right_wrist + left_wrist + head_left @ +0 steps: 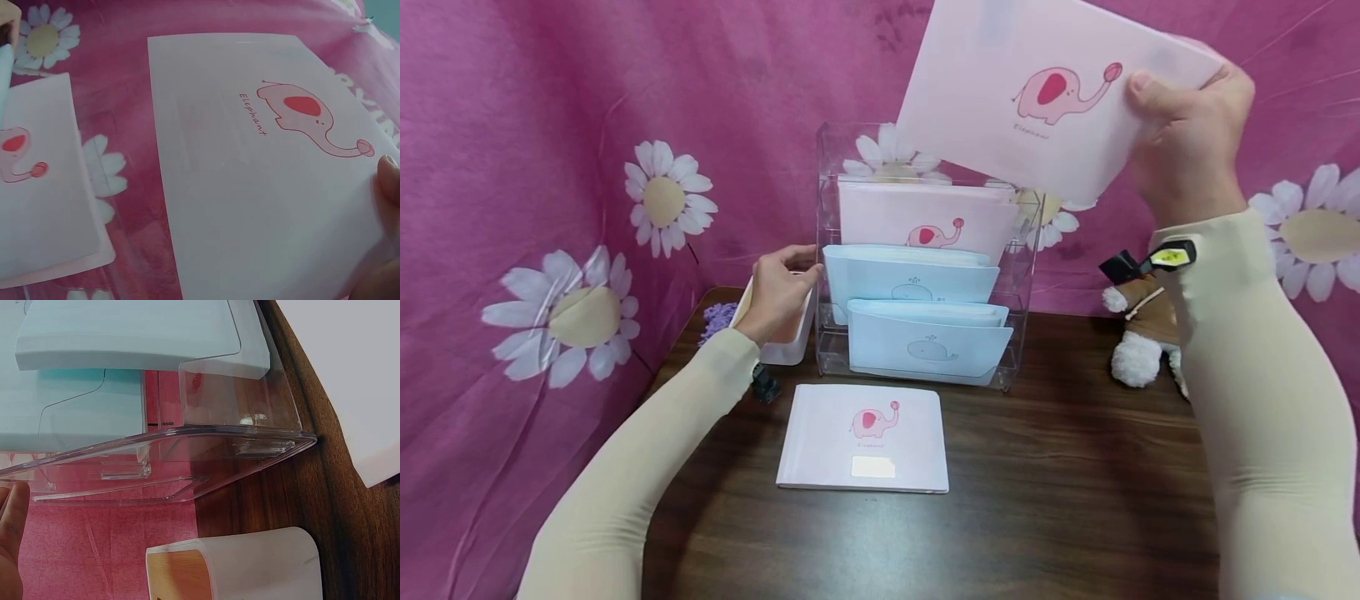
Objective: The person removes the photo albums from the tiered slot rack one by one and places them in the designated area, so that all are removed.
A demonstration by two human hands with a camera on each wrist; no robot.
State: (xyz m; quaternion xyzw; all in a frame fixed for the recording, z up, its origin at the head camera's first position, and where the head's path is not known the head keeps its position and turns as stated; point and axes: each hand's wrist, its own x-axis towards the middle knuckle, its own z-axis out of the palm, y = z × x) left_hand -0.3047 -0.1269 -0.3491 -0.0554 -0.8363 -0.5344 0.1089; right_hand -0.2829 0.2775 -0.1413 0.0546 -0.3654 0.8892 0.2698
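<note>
Aloft, pink elephant booklet (985, 100), right fingers (1232, 83) gripping it, left fingers (796, 254) (relaxed) touching clear rack (237, 429)

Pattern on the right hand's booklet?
The booklet bears a pink elephant, clearest from the right wrist.

Booklets (917, 282) stood in the rack (1024, 275). Before it lay another booklet (820, 437), left of it a box (788, 352), right a plush toy (1137, 360).

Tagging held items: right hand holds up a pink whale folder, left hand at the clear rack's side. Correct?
Not quite: the pink folder held up in the right hand bears an elephant, not a whale, as the head view shows. The left hand is at the side of the clear rack.
</note>
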